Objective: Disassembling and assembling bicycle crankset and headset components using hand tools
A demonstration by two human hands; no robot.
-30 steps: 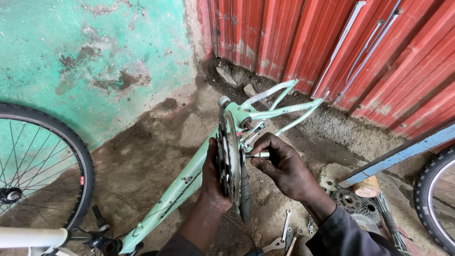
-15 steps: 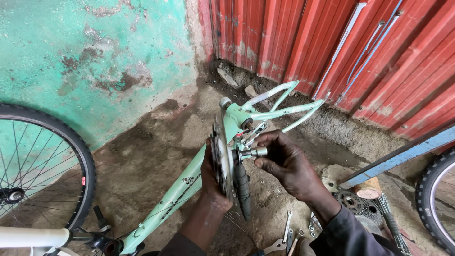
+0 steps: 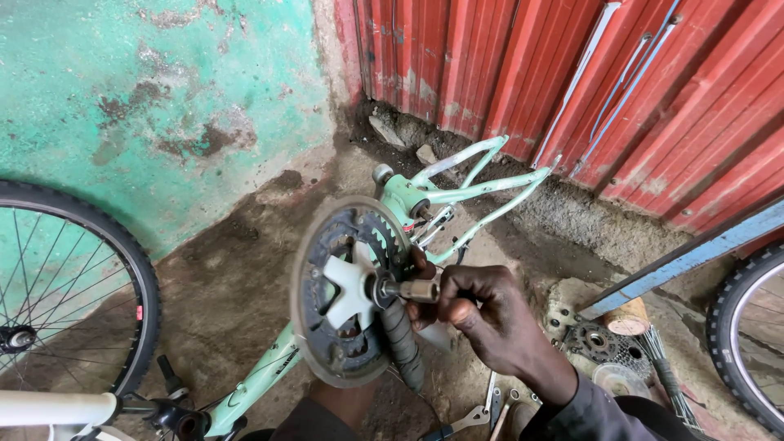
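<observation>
Head view: a pale green bicycle frame (image 3: 457, 196) is seen lying on a dirt floor (image 3: 220, 269), in a corner formed by a green plastered wall (image 3: 155, 90) and a red corrugated metal wall (image 3: 572, 73).
Crankset: a chainring set (image 3: 347, 294) with a white spider is mounted on the frame's bottom bracket, at the middle of the picture, its face turned toward the camera.
Right hand: the right hand (image 3: 490, 322) is closed around a small metal tool (image 3: 415, 289) seated on the crank's centre bolt; the fingers are curled tightly, thumb on top.
Left hand: only the forearm (image 3: 335, 404) is shown below the chainring; the hand itself is hidden behind it, so its finger state cannot be told.
Crank arm: a black crank arm (image 3: 403, 343) is seen pointing downward from the centre, just beside the right hand.
Surroundings: a spoked wheel (image 3: 73, 302) is placed at the left edge, a second tyre (image 3: 747, 343) at the right; a cassette of sprockets (image 3: 600, 343) and wrenches (image 3: 482, 412) are laid on the ground near the right wrist.
</observation>
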